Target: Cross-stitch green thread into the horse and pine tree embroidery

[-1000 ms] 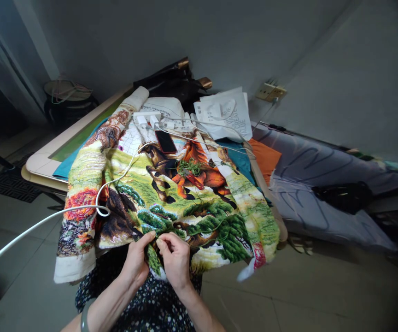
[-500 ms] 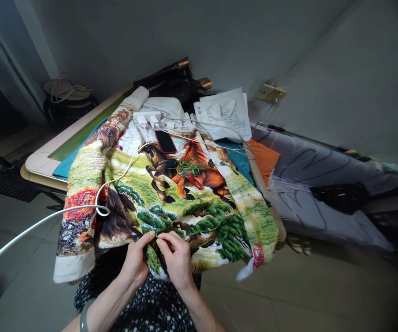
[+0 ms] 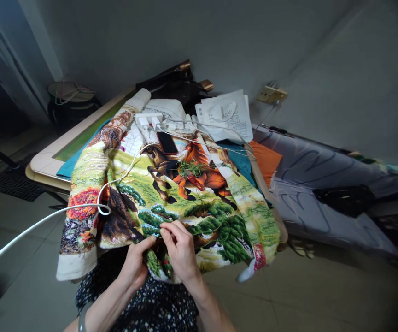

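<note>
A large embroidered cloth (image 3: 216, 184) with horses and trees lies over the table, its sides rolled and its near edge hanging toward my lap. My left hand (image 3: 137, 262) grips that near edge, thumb on top and fingers folded underneath. Just right of it, my right hand (image 3: 181, 251) is closed in a pinch above the green stitching; whatever sits between the fingertips is too small to make out. A tangle of green thread (image 3: 191, 168) rests on the horse picture, beside a small red object (image 3: 198, 182).
A phone (image 3: 167, 143) and a white power strip (image 3: 148, 117) with plugs lie on the cloth. One white cable (image 3: 40, 224) loops across the left roll. White printed bags (image 3: 224, 119) sit at the back right, near a wall socket (image 3: 271, 94). The table corner (image 3: 35, 166) shows at left.
My right hand has moved slightly up and away from the cloth's edge, still pinched. My left hand keeps its grip on the edge. The whole view has shifted a little.
</note>
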`<action>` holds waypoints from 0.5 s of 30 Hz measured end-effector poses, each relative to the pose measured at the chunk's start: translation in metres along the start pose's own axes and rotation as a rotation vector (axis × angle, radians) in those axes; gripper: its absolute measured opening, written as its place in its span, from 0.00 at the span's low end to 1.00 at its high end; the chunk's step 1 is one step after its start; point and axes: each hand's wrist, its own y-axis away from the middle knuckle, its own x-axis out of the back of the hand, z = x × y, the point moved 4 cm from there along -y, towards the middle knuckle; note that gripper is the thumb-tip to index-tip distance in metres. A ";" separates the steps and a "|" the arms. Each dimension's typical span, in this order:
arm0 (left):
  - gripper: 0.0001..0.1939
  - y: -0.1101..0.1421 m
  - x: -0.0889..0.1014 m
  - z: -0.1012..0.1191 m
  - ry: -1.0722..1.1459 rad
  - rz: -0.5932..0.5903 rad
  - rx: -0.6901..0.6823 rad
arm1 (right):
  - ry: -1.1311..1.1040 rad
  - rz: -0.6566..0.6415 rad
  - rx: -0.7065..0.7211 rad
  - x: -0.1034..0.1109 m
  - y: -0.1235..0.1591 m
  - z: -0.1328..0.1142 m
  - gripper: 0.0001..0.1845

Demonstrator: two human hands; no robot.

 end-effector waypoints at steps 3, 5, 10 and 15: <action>0.13 -0.002 0.002 -0.001 -0.004 0.001 0.001 | 0.094 -0.090 0.034 -0.007 -0.004 -0.005 0.12; 0.14 -0.003 0.002 -0.001 -0.001 -0.002 0.014 | 0.054 -0.084 0.013 -0.009 -0.008 -0.005 0.13; 0.15 -0.003 0.004 -0.002 -0.017 0.014 0.045 | -0.535 0.221 -0.197 0.070 -0.039 0.003 0.13; 0.15 -0.003 0.006 0.000 -0.005 0.031 0.033 | -0.933 0.706 -0.102 0.262 -0.066 0.014 0.34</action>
